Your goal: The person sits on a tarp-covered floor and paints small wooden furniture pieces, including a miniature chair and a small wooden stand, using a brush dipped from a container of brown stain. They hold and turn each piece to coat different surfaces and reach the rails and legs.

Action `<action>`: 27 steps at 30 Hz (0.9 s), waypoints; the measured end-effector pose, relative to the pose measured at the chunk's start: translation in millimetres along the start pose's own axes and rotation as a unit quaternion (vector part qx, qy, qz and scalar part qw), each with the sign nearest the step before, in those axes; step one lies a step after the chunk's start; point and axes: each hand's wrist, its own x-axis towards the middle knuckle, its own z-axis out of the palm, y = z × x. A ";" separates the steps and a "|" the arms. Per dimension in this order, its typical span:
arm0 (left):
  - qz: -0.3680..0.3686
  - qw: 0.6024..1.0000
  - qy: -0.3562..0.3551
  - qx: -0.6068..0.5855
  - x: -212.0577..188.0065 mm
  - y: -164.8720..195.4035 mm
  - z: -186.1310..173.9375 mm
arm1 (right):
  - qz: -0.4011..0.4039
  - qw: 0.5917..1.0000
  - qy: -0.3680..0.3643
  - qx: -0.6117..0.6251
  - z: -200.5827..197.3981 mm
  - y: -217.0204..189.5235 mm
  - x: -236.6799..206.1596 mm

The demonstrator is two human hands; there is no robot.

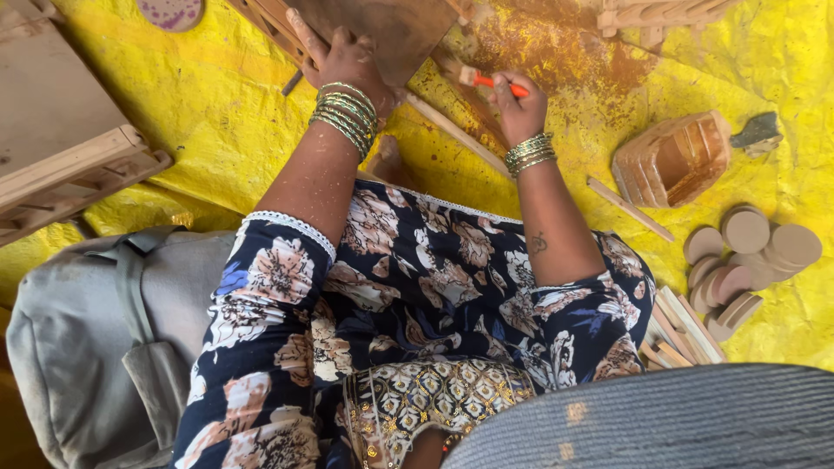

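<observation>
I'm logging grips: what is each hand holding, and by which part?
Right hand grips a brush by its orange handle. Left hand lies on the brown board at its edge.

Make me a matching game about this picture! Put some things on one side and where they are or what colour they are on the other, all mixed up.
Things:
1. brush
2. wooden board
3. round wooden discs
4. floor sheet

Descriptions:
A. yellow, spread under everything
B. piled at the far right
C. orange handle, held in the right hand
D. brown, steadied by the left hand

Pairs: 1-C, 2-D, 3-B, 4-A
</observation>
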 end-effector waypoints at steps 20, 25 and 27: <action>0.011 0.999 0.021 0.028 9.2 -4.0 14.1 | 0.001 0.930 -0.033 -0.365 -167.2 -41.6 -120.8; 0.016 0.999 0.028 -0.009 6.1 -5.5 14.3 | -0.004 0.936 0.005 -0.352 -170.8 -48.4 -132.0; 0.012 1.000 0.017 0.004 5.2 -5.2 13.5 | -0.003 0.925 -0.012 -0.379 -158.0 -42.3 -128.3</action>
